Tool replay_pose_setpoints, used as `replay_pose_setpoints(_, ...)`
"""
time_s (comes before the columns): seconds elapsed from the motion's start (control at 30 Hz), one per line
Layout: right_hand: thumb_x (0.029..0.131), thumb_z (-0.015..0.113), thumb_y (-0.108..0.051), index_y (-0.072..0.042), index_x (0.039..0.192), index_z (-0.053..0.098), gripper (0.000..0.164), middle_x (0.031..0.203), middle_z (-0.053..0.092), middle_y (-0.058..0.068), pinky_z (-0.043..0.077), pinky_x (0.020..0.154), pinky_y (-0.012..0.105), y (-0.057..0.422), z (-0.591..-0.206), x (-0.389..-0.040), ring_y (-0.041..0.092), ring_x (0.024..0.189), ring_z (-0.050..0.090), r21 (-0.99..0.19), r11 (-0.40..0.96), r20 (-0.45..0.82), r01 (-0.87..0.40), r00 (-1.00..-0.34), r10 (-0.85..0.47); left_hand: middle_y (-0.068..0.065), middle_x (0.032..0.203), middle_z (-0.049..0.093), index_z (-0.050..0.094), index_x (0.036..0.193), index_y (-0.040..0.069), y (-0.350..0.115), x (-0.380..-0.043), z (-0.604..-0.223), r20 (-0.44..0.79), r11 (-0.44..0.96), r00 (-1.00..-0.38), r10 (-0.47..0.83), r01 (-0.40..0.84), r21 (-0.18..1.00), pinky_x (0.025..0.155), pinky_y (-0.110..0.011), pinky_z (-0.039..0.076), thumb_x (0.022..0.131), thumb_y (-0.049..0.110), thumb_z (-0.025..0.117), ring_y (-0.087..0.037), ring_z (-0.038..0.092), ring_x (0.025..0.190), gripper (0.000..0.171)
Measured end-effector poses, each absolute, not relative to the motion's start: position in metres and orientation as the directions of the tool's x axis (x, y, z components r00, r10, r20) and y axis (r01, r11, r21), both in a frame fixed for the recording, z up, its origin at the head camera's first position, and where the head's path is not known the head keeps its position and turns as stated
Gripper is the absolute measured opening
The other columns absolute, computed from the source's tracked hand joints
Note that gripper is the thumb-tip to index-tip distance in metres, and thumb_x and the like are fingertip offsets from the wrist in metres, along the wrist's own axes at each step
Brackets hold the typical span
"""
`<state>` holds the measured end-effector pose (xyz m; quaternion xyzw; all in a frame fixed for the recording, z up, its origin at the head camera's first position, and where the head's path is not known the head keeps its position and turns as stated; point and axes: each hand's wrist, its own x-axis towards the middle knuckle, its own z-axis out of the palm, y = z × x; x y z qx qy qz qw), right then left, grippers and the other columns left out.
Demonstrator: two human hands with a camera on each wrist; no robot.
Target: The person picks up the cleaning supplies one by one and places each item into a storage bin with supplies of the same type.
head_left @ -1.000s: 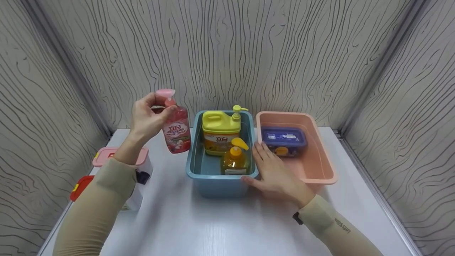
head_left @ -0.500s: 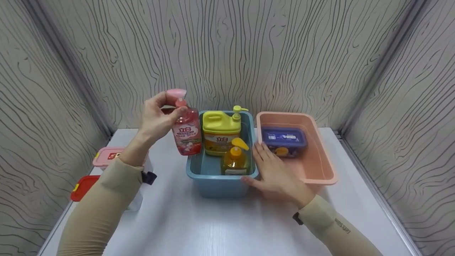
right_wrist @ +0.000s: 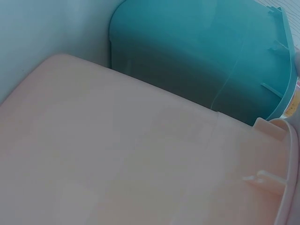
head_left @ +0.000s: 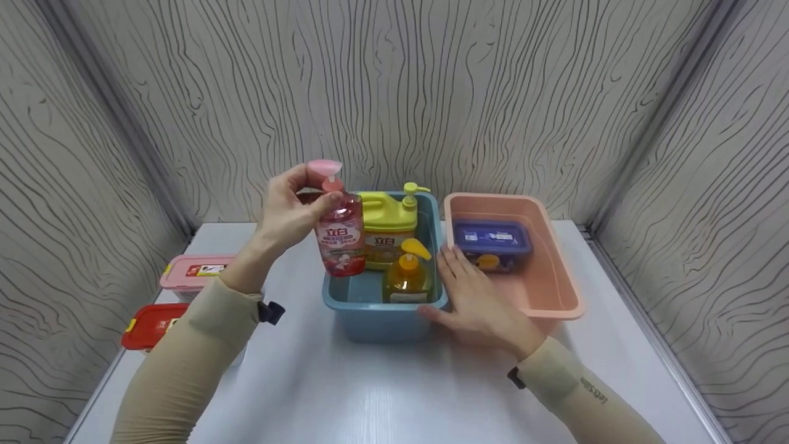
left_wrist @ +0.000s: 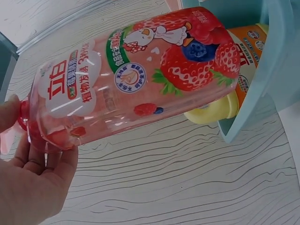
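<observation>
My left hand [head_left: 293, 206] grips a pink pump bottle [head_left: 341, 237] by its neck, just under the pump head. In the head view the bottle overlaps the left side of the blue bin [head_left: 354, 324]; the left wrist view shows its strawberry label [left_wrist: 187, 61] and its base near the bin's rim. Inside that bin stand a yellow jug with a pump [head_left: 388, 216] and a small amber pump bottle [head_left: 408, 277]. My right hand [head_left: 481, 302] rests with fairly straight fingers on the adjoining rims of the blue bin and the pink bin [head_left: 548, 259].
A dark blue lidded tub [head_left: 493, 237] sits in the pink bin. At the left, partly behind my forearm, are a pink-lidded box [head_left: 185, 271] and a red-lidded box [head_left: 148, 327]. A wood-patterned wall [head_left: 394, 92] rises behind the bins.
My left hand has carried the pink pump bottle rightward, from beside the blue bin to over its left part, and slightly lower. The right hand has stayed in place.
</observation>
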<state>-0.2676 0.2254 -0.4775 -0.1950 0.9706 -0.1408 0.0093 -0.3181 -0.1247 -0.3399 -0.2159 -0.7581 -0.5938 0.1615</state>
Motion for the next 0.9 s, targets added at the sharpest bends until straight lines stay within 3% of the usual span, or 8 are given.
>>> replay_pose_setpoints(0.5,0.097,0.043,-0.095,-0.008,0.180,0.016,0.123,0.191,0.007,0.013,0.010,0.146,0.061,0.224,-0.475,-0.267,0.037,0.180,0.009,-0.229,0.893,0.042,-0.388,-0.920,-0.390,-0.008,0.108,0.073,0.074,0.121,0.001,-0.110,-0.316,-0.357,0.451,0.178,-0.875,0.178,0.479,0.859,0.089,-0.022,0.065,0.097,0.004,0.086,-0.021,0.073,0.095,0.027)
replay_pose_setpoints(0.9,0.096,0.043,-0.096,-0.010,0.181,0.016,0.123,0.192,0.007,0.011,0.014,0.145,0.059,0.223,-0.474,-0.266,0.037,0.180,0.009,-0.242,0.895,0.031,-0.375,-0.925,-0.379,-0.011,0.110,0.073,0.073,0.121,0.003,-0.102,-0.314,-0.370,0.421,0.187,-0.887,0.191,0.454,0.871,0.092,-0.023,0.065,0.097,0.008,0.087,-0.024,0.072,0.099,0.028)
